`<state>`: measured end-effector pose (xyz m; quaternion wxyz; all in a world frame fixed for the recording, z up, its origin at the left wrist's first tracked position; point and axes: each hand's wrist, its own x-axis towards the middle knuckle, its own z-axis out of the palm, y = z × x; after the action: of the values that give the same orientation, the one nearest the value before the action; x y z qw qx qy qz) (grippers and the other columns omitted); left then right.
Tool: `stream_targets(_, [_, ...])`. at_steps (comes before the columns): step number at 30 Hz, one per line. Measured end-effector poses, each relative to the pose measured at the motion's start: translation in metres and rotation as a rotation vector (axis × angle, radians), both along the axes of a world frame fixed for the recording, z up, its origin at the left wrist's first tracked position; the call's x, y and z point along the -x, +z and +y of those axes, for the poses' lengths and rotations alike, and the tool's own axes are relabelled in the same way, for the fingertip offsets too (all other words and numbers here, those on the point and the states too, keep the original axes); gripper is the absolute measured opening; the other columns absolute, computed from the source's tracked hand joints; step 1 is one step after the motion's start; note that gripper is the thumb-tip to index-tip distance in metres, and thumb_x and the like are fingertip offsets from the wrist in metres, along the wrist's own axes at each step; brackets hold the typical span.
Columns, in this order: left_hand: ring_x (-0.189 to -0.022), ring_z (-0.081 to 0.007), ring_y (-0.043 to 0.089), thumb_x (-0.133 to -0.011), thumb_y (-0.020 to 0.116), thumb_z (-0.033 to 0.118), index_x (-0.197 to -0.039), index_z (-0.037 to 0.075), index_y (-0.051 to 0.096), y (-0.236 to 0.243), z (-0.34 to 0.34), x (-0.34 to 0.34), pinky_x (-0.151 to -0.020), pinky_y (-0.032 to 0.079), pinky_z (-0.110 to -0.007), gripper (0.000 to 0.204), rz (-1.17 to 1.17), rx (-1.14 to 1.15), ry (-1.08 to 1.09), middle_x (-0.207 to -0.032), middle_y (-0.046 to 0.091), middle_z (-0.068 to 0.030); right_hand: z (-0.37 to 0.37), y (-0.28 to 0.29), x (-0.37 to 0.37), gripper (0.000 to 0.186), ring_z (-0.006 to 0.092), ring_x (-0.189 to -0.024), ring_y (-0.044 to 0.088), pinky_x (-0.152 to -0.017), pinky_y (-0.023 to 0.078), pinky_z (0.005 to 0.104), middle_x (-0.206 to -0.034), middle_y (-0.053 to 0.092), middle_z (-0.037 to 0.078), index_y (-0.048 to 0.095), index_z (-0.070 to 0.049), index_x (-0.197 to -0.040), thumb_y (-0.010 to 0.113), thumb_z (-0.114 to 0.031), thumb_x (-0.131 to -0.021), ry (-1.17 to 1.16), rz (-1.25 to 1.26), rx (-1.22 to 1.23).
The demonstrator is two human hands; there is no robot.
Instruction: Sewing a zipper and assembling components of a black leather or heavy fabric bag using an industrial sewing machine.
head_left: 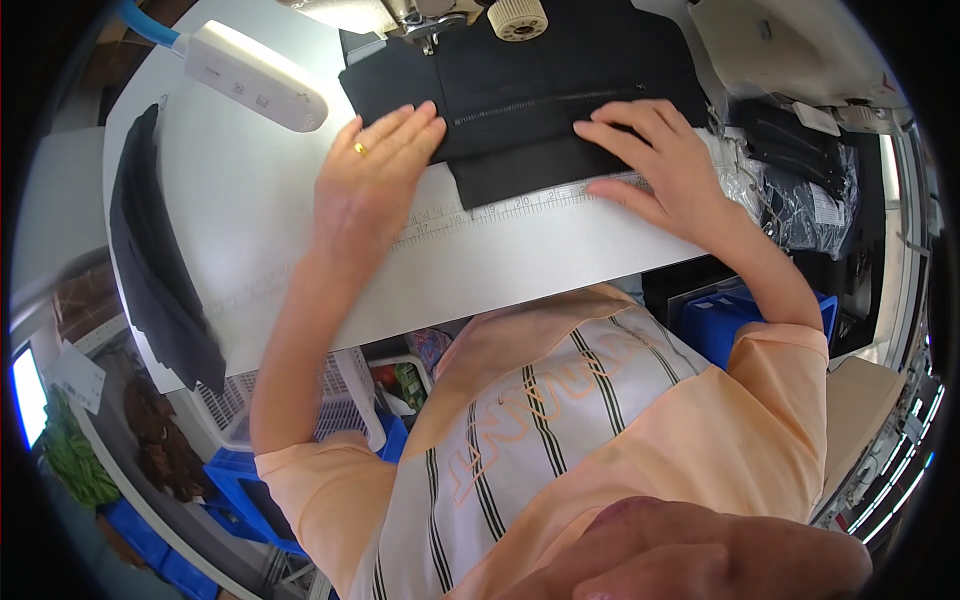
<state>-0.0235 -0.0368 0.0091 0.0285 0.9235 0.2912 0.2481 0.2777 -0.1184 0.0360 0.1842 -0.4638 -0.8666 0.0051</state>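
Black fabric panels [530, 70] with a long zipper [505, 106] lie on the white table [230, 210] under a sewing machine [420, 20]. My left hand [375, 175] lies flat on the left part of the fabric, fingers extended, a ring on one. My right hand [655, 165] rests on the right part just below the zipper, fingers apart and slightly bent, thumb near the lower edge. A printed ruler strip [430, 227] runs along the table beneath the fabric's edge.
A white lamp-like device [255, 75] on a blue arm stands upper left. Dark cloth [160, 260] lies at the left edge, bagged dark pieces [815, 210] at the right. Below the table are a white basket [230, 405] and blue bins [715, 330].
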Motion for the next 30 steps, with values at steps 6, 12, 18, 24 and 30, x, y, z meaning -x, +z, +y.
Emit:
stream_targets(6, [-0.099,-0.0226,0.062,-0.081,0.068,0.011,-0.111,0.005,0.067,0.019,-0.026,-0.01,-0.087,0.049,-0.038,0.031,-0.018,0.024,0.056,-0.105,0.066,-0.0045,-0.032,-0.002,0.021,0.046,0.0302,-0.101,0.061,-0.081,0.052,0.0381,-0.114,0.062,0.012,0.063,-0.002,-0.113,0.076,-0.023,-0.074,0.226,0.259,-0.018])
stream_targets(12, [-0.072,-0.0055,0.054,-0.095,0.06,0.021,-0.102,0.001,0.068,0.047,0.051,-0.007,-0.064,0.043,-0.022,0.023,-0.091,1.2,0.034,-0.076,0.06,0.0047,-0.001,-0.014,0.067,0.043,0.032,-0.105,0.062,-0.084,0.055,0.04,-0.116,0.062,0.017,0.062,0.002,-0.111,0.074,-0.023,-0.078,0.422,0.218,-0.097])
stream_targets(18, [-0.068,-0.005,0.052,-0.095,0.059,0.039,-0.092,0.003,0.07,0.051,0.061,-0.01,-0.066,0.042,-0.022,0.037,0.02,1.096,0.094,-0.072,0.062,0.0028,0.026,-0.013,0.066,0.065,0.023,-0.139,0.035,-0.112,0.033,0.0399,-0.147,0.041,0.007,0.045,-0.005,-0.137,0.069,-0.033,-0.083,0.233,-0.019,0.007])
stream_targets(24, [-0.068,-0.0056,0.053,-0.094,0.058,0.043,-0.091,0.004,0.07,0.052,0.059,-0.014,-0.066,0.042,-0.022,0.042,-0.051,1.176,0.167,-0.073,0.064,0.0013,0.027,-0.013,0.066,0.063,0.0233,-0.141,0.032,-0.115,0.03,0.0411,-0.148,0.041,0.008,0.045,-0.005,-0.137,0.066,-0.036,-0.086,0.263,-0.042,0.066])
stream_targets(30, [-0.062,-0.0056,0.055,-0.09,0.066,0.03,-0.088,0.002,0.07,0.064,0.054,-0.017,-0.057,0.044,-0.024,0.029,-0.005,1.107,0.038,-0.071,0.064,-0.0007,0.028,-0.015,0.064,0.06,0.0233,-0.141,0.032,-0.115,0.03,0.0416,-0.146,0.043,0.009,0.048,-0.004,-0.135,0.065,-0.036,-0.087,0.264,-0.039,0.063])
